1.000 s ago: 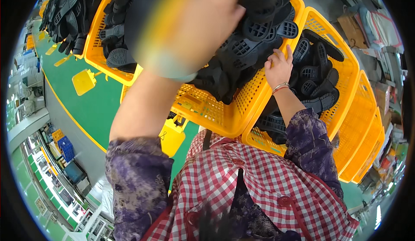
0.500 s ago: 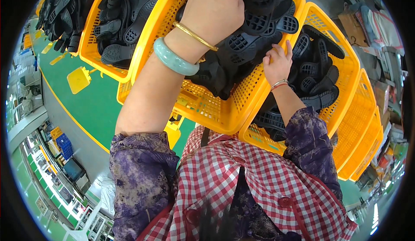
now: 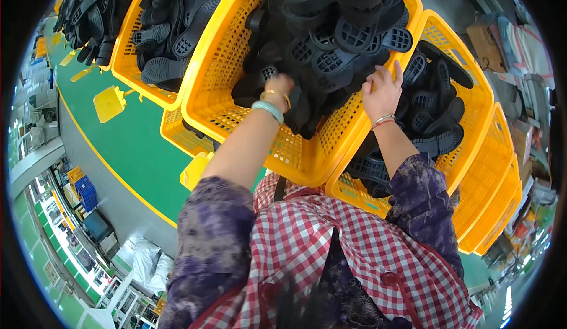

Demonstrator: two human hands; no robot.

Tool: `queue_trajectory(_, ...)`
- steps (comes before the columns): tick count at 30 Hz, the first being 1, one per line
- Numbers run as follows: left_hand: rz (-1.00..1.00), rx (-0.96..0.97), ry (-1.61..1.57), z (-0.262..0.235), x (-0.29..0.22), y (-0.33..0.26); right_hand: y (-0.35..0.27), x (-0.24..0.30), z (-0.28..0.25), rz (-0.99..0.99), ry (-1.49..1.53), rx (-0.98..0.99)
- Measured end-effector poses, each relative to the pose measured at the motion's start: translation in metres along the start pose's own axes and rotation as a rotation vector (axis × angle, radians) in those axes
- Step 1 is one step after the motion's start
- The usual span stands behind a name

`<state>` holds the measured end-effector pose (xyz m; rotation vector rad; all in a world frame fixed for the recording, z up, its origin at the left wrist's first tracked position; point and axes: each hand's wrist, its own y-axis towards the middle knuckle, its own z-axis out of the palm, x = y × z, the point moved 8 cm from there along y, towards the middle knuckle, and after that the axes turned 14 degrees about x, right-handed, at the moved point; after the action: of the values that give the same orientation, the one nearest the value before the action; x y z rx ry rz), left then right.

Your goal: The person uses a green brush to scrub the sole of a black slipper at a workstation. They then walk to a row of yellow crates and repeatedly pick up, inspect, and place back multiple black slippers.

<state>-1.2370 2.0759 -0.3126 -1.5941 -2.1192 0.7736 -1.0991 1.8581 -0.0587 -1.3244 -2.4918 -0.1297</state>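
Observation:
A large yellow perforated crate (image 3: 307, 160) stands tilted in front of me, with black shoe soles (image 3: 335, 63) heaped in its far part. My left hand (image 3: 277, 88) is down among the soles at the left of the heap, smeared by motion. Its fingers do not show well enough to tell whether they hold a sole. At the crate's right rim my right hand (image 3: 381, 95) is closed over the edge, fingers bent around it. Dark soles lie just below the left hand, near the crate's perforated bottom.
To the right, a second yellow crate (image 3: 469, 134) holds more black soles, with nested crates (image 3: 493, 181) beside it. Another crate of soles (image 3: 147, 95) stands at the left, and beyond it a dark sole pile (image 3: 88, 16). A yellow dustpan-like piece (image 3: 108, 104) shows over the green floor.
My left hand has drawn back toward me from the far end of the crate, down to the left part of the heap. My right hand stays on the rim.

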Motion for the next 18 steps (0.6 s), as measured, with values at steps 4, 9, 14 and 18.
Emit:
queue_trajectory(4,-0.292,0.397,-0.821,0.031,-0.047,-0.037,-0.003,-0.024,0.004,0.076,-0.020,-0.016)
queue_trajectory(9,-0.301,0.480,-0.950,0.063,-0.058,-0.037,-0.007,-0.021,0.008,0.022,-0.047,-0.040)
queue_trajectory(14,-0.344,0.525,-1.071,0.075,-0.048,-0.044,-0.005,-0.016,0.010,-0.026,-0.108,-0.034)
queue_trajectory(18,-0.676,0.312,-1.261,0.029,0.002,-0.082,-0.005,-0.019,0.012,0.002,-0.147,-0.013)
